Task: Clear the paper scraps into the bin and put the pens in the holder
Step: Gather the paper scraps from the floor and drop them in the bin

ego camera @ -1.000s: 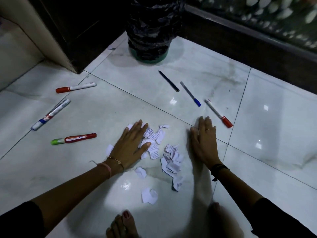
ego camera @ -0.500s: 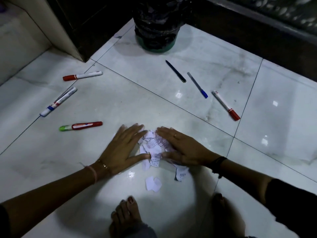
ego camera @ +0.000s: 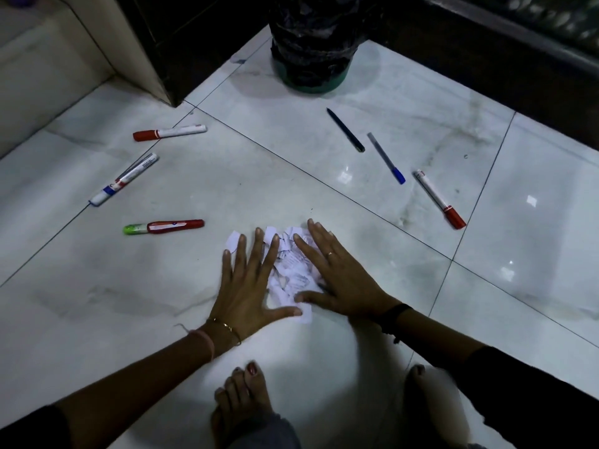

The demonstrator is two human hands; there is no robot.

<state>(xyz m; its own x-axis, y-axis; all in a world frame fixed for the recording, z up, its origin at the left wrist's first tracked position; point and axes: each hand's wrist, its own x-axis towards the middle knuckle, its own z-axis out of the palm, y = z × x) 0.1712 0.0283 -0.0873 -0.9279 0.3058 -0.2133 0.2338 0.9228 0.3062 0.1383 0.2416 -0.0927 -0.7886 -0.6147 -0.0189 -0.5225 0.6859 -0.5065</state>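
A heap of white paper scraps (ego camera: pixel 290 270) lies on the marble floor between my hands. My left hand (ego camera: pixel 249 283) rests flat on the heap's left side, fingers spread. My right hand (ego camera: pixel 340 277) presses flat on its right side, thumb under the heap's near edge. Neither hand grips anything. The bin (ego camera: pixel 312 43), lined with a black bag, stands at the far centre. Pens lie around: a red-capped marker (ego camera: pixel 170 132), a blue-banded marker (ego camera: pixel 124 179), a red and green marker (ego camera: pixel 163 226), a dark pen (ego camera: pixel 345 129), a blue-capped pen (ego camera: pixel 385 158), another red-capped marker (ego camera: pixel 439 199).
A dark cabinet corner (ego camera: pixel 162 59) stands at the far left and a dark wall base (ego camera: pixel 486 56) runs along the far right. My bare feet (ego camera: pixel 241 406) are on the floor close below the hands. No pen holder is in view.
Both hands swept inward and pushed the scattered scraps into one tight heap. The loose scraps nearest my feet are now drawn into the heap.
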